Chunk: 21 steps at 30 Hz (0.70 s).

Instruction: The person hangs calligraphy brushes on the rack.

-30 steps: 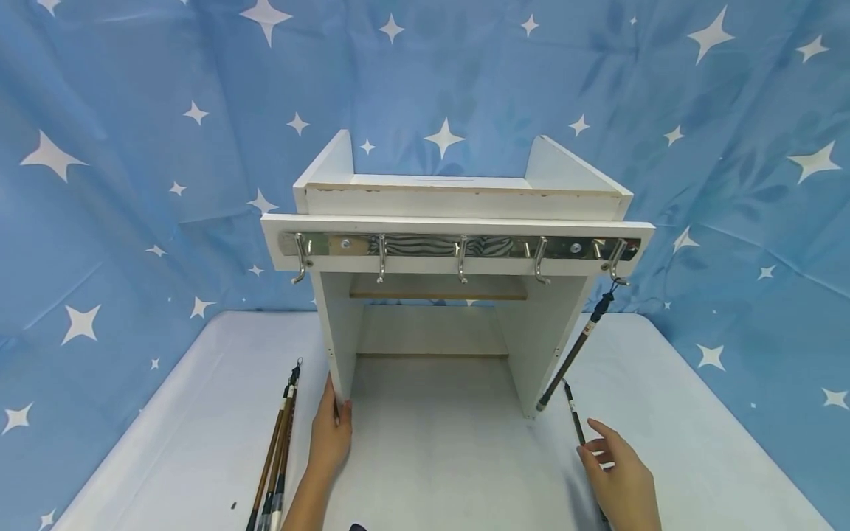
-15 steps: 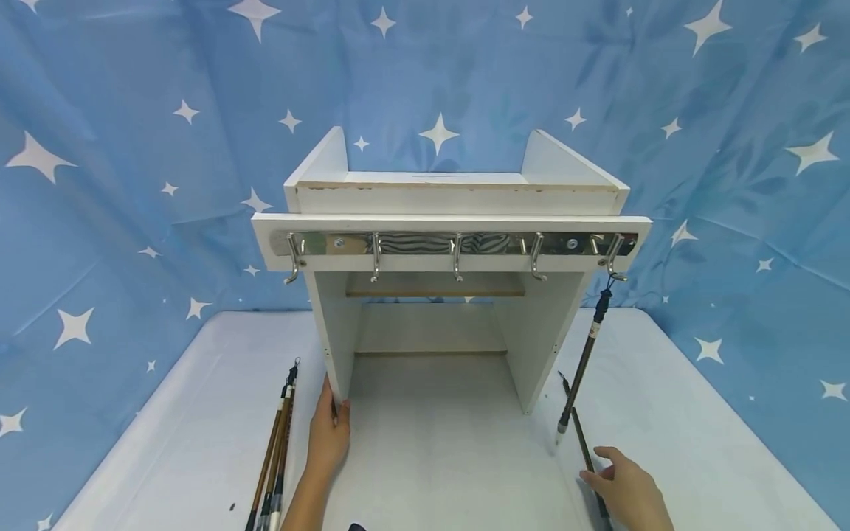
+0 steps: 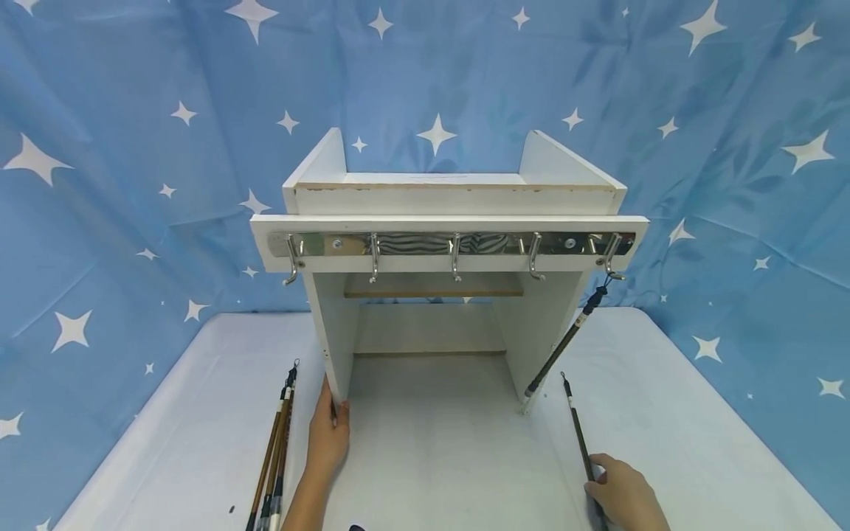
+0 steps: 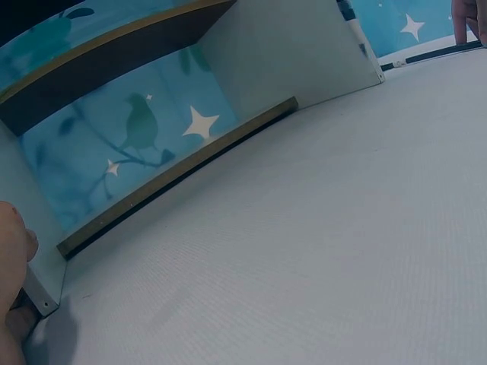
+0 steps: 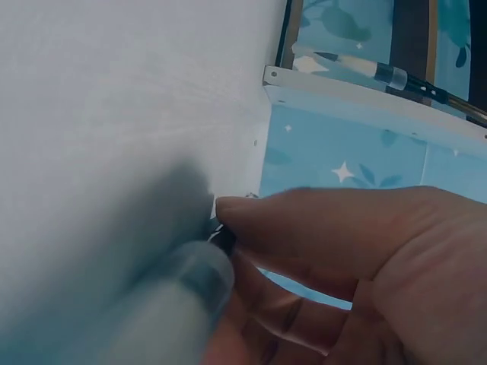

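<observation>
Lying brush (image 3: 579,426), end between right hand's (image 3: 624,495) fingers

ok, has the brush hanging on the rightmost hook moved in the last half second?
Yes. The hanging brush has swung left; its tip now touches the white shelf's right panel.

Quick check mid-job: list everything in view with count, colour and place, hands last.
white shelf unit: 1, white, centre of table.
hook rail: 1, silver, five hooks, on the shelf unit's front board.
hanging brush: 1, dark, hung from the rightmost hook, slanting toward the shelf's right panel.
brush on table: 1, dark, right of shelf, lower end under the right hand.
brush bundle: several, brown and black, on table left of shelf.
table: 1, white.
backdrop: 1, blue with white stars.
left hand: rests on the shelf's left panel.
right hand: pinches the brush on table.
</observation>
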Motion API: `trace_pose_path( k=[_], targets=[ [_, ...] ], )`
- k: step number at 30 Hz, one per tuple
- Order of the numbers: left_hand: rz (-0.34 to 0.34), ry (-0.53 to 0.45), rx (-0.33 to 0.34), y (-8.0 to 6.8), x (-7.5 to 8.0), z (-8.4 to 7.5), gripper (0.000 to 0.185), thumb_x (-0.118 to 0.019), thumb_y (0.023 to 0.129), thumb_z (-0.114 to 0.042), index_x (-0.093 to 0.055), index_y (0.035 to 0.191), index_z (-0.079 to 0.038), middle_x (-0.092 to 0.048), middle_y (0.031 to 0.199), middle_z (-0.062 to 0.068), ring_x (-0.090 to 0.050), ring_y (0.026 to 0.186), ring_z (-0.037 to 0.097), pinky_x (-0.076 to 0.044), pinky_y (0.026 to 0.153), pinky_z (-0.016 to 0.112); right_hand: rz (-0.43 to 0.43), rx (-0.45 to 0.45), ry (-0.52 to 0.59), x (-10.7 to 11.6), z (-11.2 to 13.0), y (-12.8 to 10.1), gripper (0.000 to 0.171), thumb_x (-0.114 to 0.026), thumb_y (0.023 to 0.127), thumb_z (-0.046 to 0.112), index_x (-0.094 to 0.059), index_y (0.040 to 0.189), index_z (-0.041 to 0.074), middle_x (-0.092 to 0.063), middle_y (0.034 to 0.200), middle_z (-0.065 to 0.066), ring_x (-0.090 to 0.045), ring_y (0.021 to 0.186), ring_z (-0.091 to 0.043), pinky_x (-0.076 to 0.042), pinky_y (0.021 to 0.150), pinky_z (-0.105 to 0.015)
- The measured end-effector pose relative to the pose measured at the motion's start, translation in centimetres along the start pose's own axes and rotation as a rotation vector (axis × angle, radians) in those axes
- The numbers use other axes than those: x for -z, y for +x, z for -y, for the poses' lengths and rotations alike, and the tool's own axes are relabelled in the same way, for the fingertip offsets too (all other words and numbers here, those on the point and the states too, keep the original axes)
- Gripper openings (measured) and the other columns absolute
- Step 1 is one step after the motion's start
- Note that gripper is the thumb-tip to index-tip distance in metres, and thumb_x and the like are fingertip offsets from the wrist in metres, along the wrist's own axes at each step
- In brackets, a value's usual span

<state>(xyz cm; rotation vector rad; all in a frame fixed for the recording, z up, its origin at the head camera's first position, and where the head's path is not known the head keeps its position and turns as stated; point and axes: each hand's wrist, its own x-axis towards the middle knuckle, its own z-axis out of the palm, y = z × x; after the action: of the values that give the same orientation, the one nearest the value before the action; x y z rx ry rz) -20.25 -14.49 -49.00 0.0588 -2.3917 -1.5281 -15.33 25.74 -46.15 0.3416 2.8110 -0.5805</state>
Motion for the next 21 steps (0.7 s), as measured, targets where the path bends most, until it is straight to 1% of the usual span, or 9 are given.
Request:
trace_pose_path(
  k=[4, 9, 15, 18, 21],
  targets=[
    [-0.001, 0.002, -0.004, 0.08, -0.05, 0.10, 0.064, -0.040, 0.095, -0.004, -0.006, 0.148, -0.015, -0.016, 0.150, 0.020, -0.022, 0.134, 0.042, -0.027, 0.105, 0.055, -0.007, 0.003, -0.013, -0.04, 0.29, -0.07, 0.050, -0.066, 0.079, 0.012, -0.048, 0.117, -0.015, -0.059, 0.074, -0.008, -0.053, 0.065, -0.017, -0.049, 0.057, -0.034],
    [0.000, 0.009, -0.004, 0.06, -0.05, 0.12, 0.064, -0.040, 0.095, -0.004, -0.006, 0.148, -0.014, -0.016, 0.150, 0.020, -0.021, 0.135, 0.042, -0.026, 0.106, 0.055, 0.008, -0.020, -0.036, 0.00, 0.59, -0.01, 0.052, -0.068, 0.078, 0.014, -0.048, 0.117, -0.015, -0.059, 0.074, -0.010, -0.053, 0.066, -0.019, -0.050, 0.060, -0.036],
    [-0.002, 0.018, -0.005, -0.09, 0.03, -0.01, 0.064, -0.040, 0.095, -0.003, -0.006, 0.148, -0.012, -0.016, 0.150, 0.020, -0.021, 0.135, 0.042, -0.025, 0.106, 0.055, 0.015, -0.031, -0.038, 0.10, 0.76, 0.01, 0.048, -0.064, 0.078, 0.007, -0.047, 0.117, -0.016, -0.058, 0.073, -0.009, -0.053, 0.065, -0.018, -0.049, 0.060, -0.036],
    [-0.010, 0.018, -0.013, -0.11, 0.05, -0.04, 0.063, -0.040, 0.095, -0.003, -0.007, 0.148, -0.012, -0.016, 0.150, 0.020, -0.022, 0.135, 0.041, -0.026, 0.106, 0.055, -0.011, -0.017, -0.019, 0.16, 0.69, -0.12, 0.048, -0.063, 0.078, 0.005, -0.047, 0.117, -0.016, -0.058, 0.072, -0.008, -0.053, 0.064, -0.018, -0.049, 0.059, -0.036],
    [-0.012, 0.020, -0.017, -0.15, 0.05, -0.08, 0.063, -0.040, 0.095, -0.003, -0.007, 0.148, -0.012, -0.017, 0.150, 0.020, -0.022, 0.135, 0.041, -0.026, 0.106, 0.055, -0.061, 0.003, 0.019, 0.32, 0.67, -0.31, 0.049, -0.062, 0.077, 0.004, -0.045, 0.119, -0.017, -0.059, 0.071, -0.008, -0.054, 0.063, -0.017, -0.050, 0.058, -0.036]
  ],
)
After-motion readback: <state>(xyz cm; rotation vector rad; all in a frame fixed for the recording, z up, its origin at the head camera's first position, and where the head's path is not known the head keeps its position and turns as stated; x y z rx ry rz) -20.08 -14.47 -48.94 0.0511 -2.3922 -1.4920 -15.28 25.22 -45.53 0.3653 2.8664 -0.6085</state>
